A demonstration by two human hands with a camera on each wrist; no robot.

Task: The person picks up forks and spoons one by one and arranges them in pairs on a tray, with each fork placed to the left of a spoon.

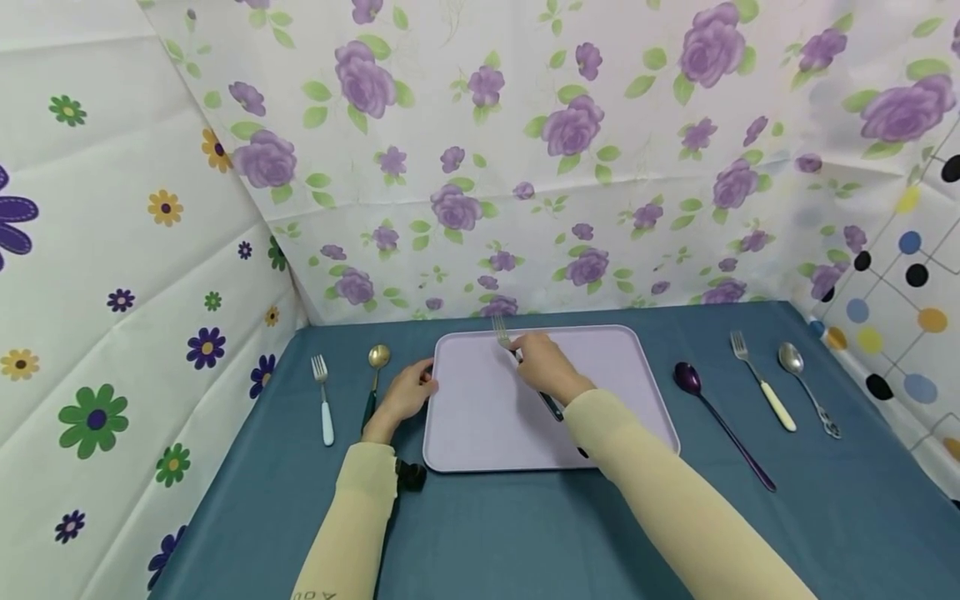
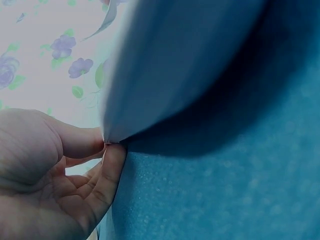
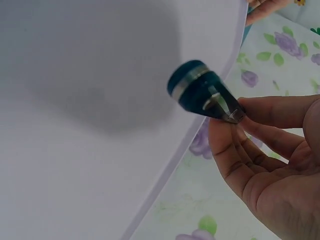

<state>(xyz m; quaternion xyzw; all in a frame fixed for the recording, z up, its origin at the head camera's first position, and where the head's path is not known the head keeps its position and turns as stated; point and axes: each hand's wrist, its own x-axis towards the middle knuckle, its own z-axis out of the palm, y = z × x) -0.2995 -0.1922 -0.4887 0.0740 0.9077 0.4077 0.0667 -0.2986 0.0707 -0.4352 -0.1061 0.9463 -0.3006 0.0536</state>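
A pale lilac tray lies on the blue cloth. At its left side, my left hand pinches the edge; the left wrist view has thumb and fingertips meeting at the tray's rim. Over the tray's upper middle, my right hand holds a fork, tines pointing to the back wall. The fork's dark green handle, with a silver band, juts from between thumb and fingers in the right wrist view. My palm and fingers hide the fork's middle in the head view.
Left of the tray lie a fork with a pale blue handle and a gold spoon partly behind my left hand. To the right are a purple spoon, a cream-handled fork and a silver spoon. Flowered sheets hang behind.
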